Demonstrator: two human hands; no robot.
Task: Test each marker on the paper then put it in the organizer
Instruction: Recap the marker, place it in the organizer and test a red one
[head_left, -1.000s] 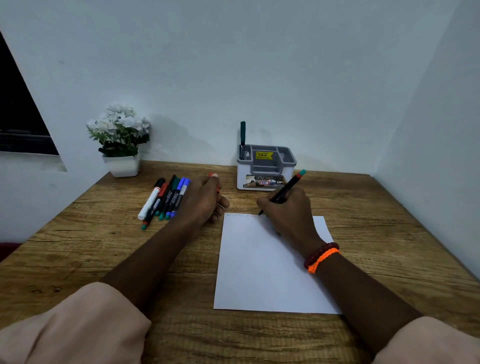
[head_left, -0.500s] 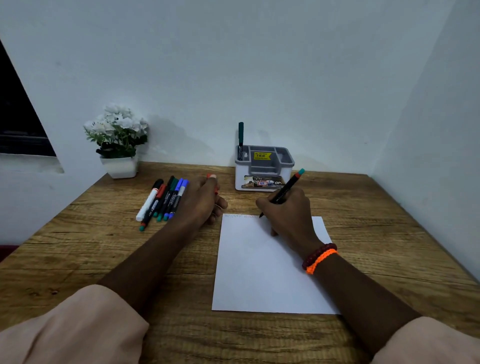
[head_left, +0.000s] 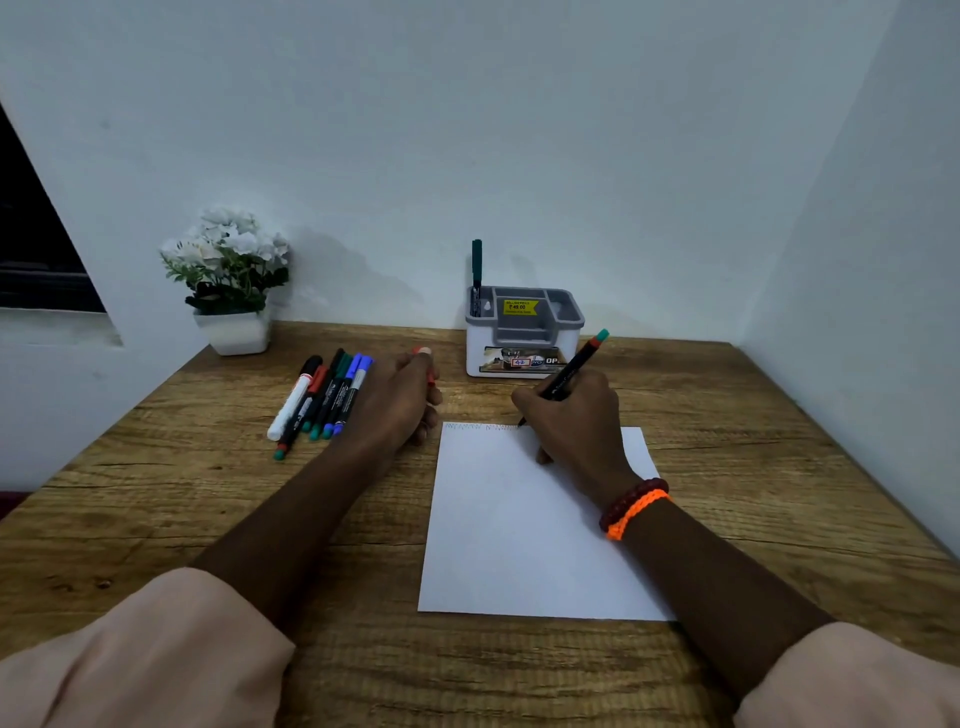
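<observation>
Standing in the organizer (head_left: 522, 332) is one green marker (head_left: 476, 262); five markers (head_left: 322, 397) wait untested. The right hand (head_left: 576, 421) pinches a marker (head_left: 569, 376), tip on the paper (head_left: 524, 535); the left hand (head_left: 400, 400) curls around a red cap (head_left: 423, 353).

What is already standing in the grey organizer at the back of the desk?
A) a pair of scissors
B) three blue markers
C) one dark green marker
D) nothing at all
C: a single dark green marker stands upright in the left end of the organizer; its other compartments look empty.
</observation>
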